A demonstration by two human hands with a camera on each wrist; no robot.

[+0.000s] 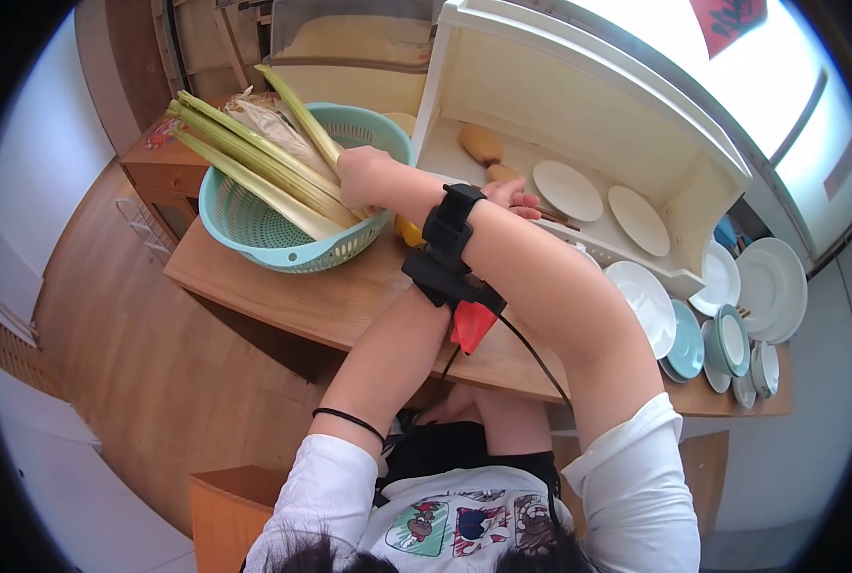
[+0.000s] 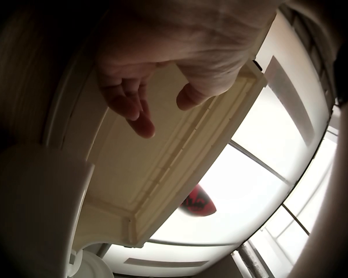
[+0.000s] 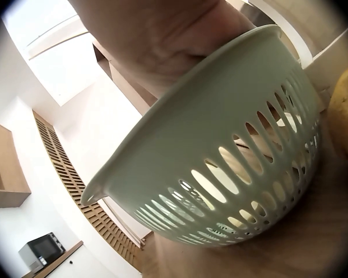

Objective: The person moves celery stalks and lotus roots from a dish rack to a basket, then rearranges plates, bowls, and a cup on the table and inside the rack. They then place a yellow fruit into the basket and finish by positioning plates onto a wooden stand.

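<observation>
My arms cross in the head view. My right hand (image 1: 361, 179) is at the inner right rim of the teal basket (image 1: 297, 256), curled at the lower end of a green stalk (image 1: 297, 110); its fingertips are hidden. More long stalks (image 1: 254, 158) lie across the basket beside a pale wrapped bundle (image 1: 278, 134). In the right wrist view, the same hand (image 3: 174, 43) reaches over the rim of the slotted basket (image 3: 220, 121). My left hand (image 1: 514, 197) hovers by the cream rack's opening, near brown sticks (image 1: 558, 220); the left wrist view shows it (image 2: 156, 69) with loosely bent, empty fingers.
Inside the cream rack (image 1: 579, 95) are two white plates (image 1: 567, 191) and a tan rounded object (image 1: 480, 144). White and teal dishes (image 1: 684, 339) stand along the right of the wooden table (image 1: 254, 277). Something yellow (image 1: 409, 231) sits right of the basket.
</observation>
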